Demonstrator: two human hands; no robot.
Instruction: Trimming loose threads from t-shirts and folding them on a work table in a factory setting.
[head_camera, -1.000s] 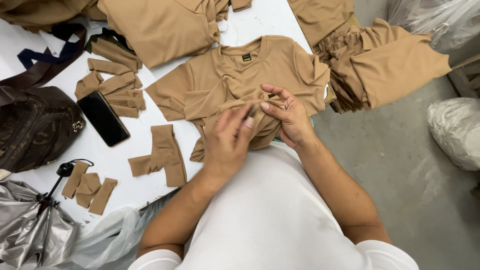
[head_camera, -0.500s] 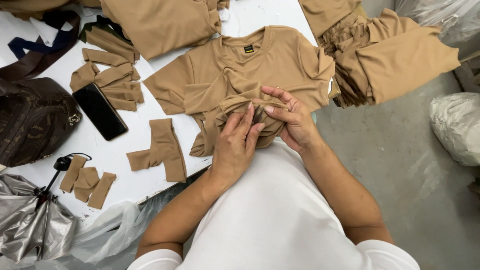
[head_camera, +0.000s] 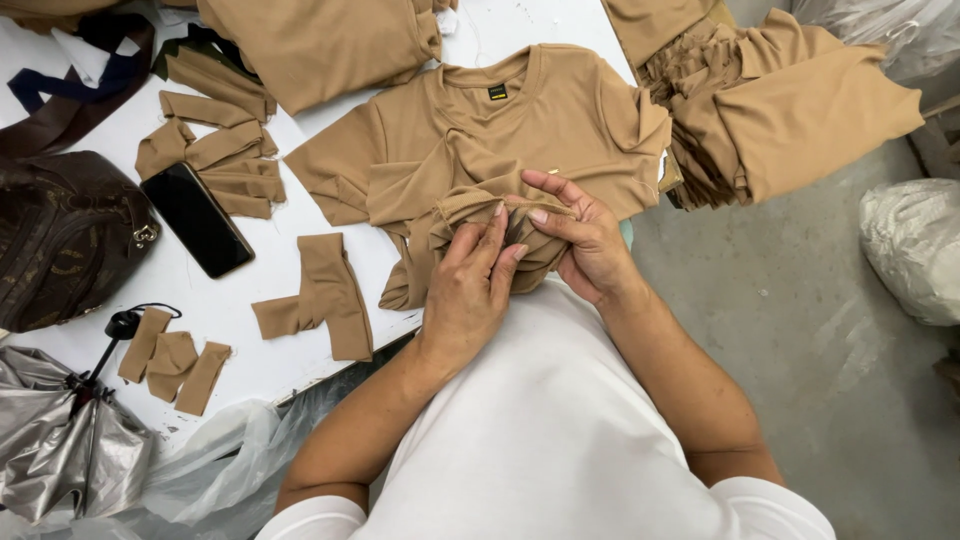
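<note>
Head view: tan T-shirt (head_camera: 530, 120) lies flat, neck away from the person, on the white tabletop (head_camera: 240, 340), its lower hem bunched up at the near edge. Left hand (head_camera: 470, 285) pinches the gathered hem fabric, grip pressed together on the cloth. Right hand (head_camera: 580, 240) also pinches the same bunch, fingers curled over it, touching the left fingertips. Black phone (head_camera: 197, 218) rests left of the shirt, among tan fabric strips (head_camera: 320, 295). Brown bag (head_camera: 60, 240) at far left. Folded tan garments (head_camera: 790, 110) lie to the right.
</note>
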